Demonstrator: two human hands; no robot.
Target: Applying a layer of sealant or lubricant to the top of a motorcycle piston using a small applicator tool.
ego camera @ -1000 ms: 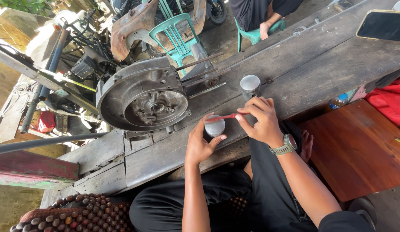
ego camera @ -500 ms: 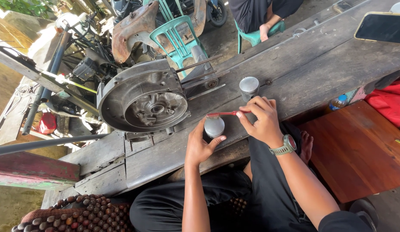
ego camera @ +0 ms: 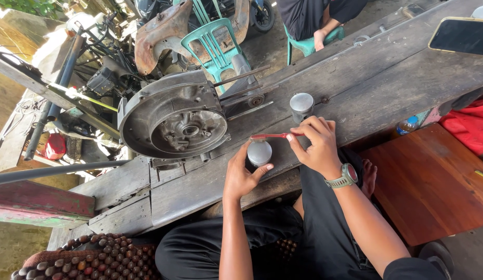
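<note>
Head view: desk (ego camera: 387, 78) carries engine casing (ego camera: 174, 116), unmoved. Left hand (ego camera: 241, 173) stays clamped on piston (ego camera: 259, 152) at desk edge. Right hand (ego camera: 316, 145), pinched on red toothbrush (ego camera: 270, 136), has barely shifted; bristles hover over piston crown, likely mid-scrub.

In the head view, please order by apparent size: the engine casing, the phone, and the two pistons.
1. Engine casing, clearly largest.
2. Phone, partly cut off.
3. Piston in the left hand and piston on the bench look alike; no ranking.
</note>
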